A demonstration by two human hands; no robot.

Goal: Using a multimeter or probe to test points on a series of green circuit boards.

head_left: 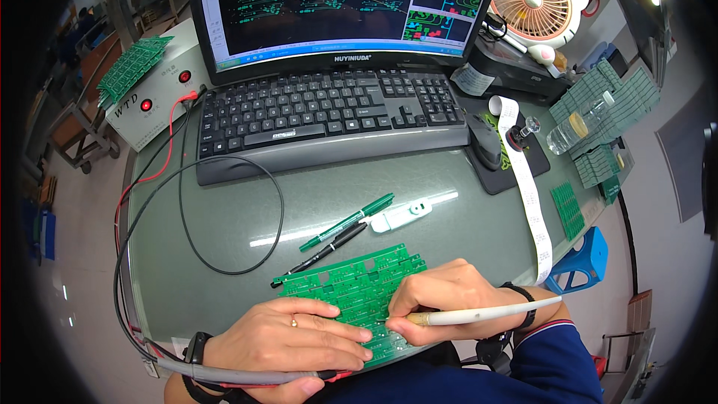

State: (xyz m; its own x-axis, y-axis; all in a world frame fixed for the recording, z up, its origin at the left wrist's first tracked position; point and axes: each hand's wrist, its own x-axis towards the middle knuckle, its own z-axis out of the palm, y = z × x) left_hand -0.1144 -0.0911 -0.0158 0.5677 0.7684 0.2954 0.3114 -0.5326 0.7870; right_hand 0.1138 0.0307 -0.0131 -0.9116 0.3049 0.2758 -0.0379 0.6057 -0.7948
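A green printed circuit board panel [351, 277] lies at the table's near edge. My left hand [288, 340] rests flat on its left part, fingers spread and pointing right. Across that wrist and beside the thumb runs a thick grey cable [247, 375] with a black and red end; whether the thumb pinches it, I cannot tell. My right hand [441, 299] is closed around a pen-like tool with a long white tapered handle [486, 316]. Its thin tip points left at the board, close to my left fingertips; whether it touches is too small to tell.
Beyond the board lie a green marker [346, 222], a black pen [321, 254] and a white-green plastic device [402, 215]. Farther back are a keyboard [329, 112], monitor [344, 0], mouse [485, 142], paper strip [527, 194] and bottle [580, 123]. Loose black cable [280, 217] loops at left.
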